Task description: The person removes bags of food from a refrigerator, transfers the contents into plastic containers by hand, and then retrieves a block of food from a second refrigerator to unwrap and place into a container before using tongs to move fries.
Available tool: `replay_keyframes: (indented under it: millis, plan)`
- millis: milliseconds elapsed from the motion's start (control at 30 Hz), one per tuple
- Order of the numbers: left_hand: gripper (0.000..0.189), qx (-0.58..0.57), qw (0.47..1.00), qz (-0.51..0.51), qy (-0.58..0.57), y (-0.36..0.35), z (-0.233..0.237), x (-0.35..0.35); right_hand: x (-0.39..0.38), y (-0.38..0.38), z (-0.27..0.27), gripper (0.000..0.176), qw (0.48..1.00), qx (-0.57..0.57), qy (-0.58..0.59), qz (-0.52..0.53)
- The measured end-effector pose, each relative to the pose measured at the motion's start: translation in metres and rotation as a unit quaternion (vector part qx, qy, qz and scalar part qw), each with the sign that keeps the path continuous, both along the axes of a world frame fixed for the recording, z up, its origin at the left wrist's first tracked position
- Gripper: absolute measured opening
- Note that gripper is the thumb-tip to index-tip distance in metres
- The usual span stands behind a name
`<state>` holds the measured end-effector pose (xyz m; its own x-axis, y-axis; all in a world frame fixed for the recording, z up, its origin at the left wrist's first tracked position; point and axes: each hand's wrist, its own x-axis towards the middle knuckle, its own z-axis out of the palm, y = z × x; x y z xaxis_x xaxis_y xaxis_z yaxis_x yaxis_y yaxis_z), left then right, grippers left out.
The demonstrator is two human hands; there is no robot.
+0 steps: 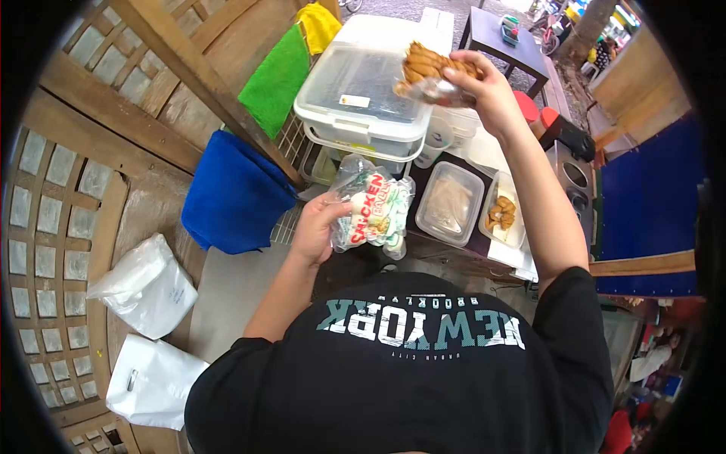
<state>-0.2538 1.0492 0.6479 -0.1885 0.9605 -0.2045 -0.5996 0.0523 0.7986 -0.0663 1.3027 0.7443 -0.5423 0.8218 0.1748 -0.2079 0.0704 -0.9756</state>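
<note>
My left hand (316,225) is closed on the edge of a clear plastic pack of chicken balls (370,206), printed in red and green with pale balls inside. Raised at the far side, my right hand (488,87) grips a clear plastic bag of brown fried food pieces (431,69); it overlaps the corner of a large lidded storage box (355,83). Between my arms a clear plastic tub (451,203) holds something pale brown in plastic. Beside it stands a white-lined container (513,234) with a few brown fried pieces (501,213).
Clear plastic cups (435,140) stand behind the tub. Blue cloth (238,193) and green cloth (276,83) hang at the left. White plastic bags (155,378) hang on the woven panel. A dark side table (503,45) stands beyond, and red-lidded containers (525,107) sit right of my forearm.
</note>
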Motion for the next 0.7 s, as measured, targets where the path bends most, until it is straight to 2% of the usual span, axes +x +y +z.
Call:
replay_keyframes:
  millis: [67,167,233,300,367,433,467,500,533,567,633,700]
  plan:
    - [0.015,0.013,1.000,0.013,-0.010,0.001,0.002,0.000,-0.027,0.018,0.000,0.042,0.999,-0.007,-0.031,-0.001]
    - [0.016,0.078,0.997,0.020,-0.006,0.008,0.001,-0.014,-0.042,0.023,-0.002,0.041,1.000,-0.024,-0.001,-0.016]
    - [0.020,0.110,0.991,0.072,0.026,0.025,0.051,-0.014,-0.028,0.011,-0.003,0.044,0.994,-0.077,0.070,-0.034]
    - [0.025,0.141,0.980,0.119,0.072,0.053,0.087,-0.022,0.001,0.000,-0.005,0.045,0.982,-0.122,0.135,-0.058]
    - [0.027,0.144,0.970,0.125,0.149,0.094,0.107,-0.037,0.038,-0.011,-0.021,0.044,0.959,-0.211,0.182,-0.051]
    - [0.027,0.155,0.967,0.044,0.197,0.149,0.109,-0.060,0.073,-0.027,-0.039,0.045,0.926,-0.306,0.219,-0.033]
    - [0.027,0.141,0.945,0.049,0.292,0.172,0.104,-0.068,0.091,-0.038,-0.047,0.045,0.907,-0.345,0.240,-0.030]
    - [0.028,0.128,0.913,0.052,0.384,0.195,0.096,-0.073,0.117,-0.037,-0.076,0.046,0.897,-0.363,0.251,0.018]
    - [0.028,0.116,0.872,0.055,0.472,0.210,0.095,-0.074,0.129,-0.053,-0.079,0.046,0.888,-0.379,0.260,0.028]
    - [0.030,0.064,0.806,0.069,0.585,0.216,0.099,-0.073,0.139,-0.070,-0.082,0.044,0.880,-0.408,0.242,-0.003]
    - [0.034,-0.043,0.623,0.084,0.776,0.220,0.105,-0.070,0.164,-0.095,-0.106,0.044,0.840,-0.457,0.290,0.033]
    - [0.037,0.041,0.504,0.138,0.852,0.212,0.097,-0.055,0.179,-0.127,-0.124,0.044,0.850,-0.465,0.241,-0.060]
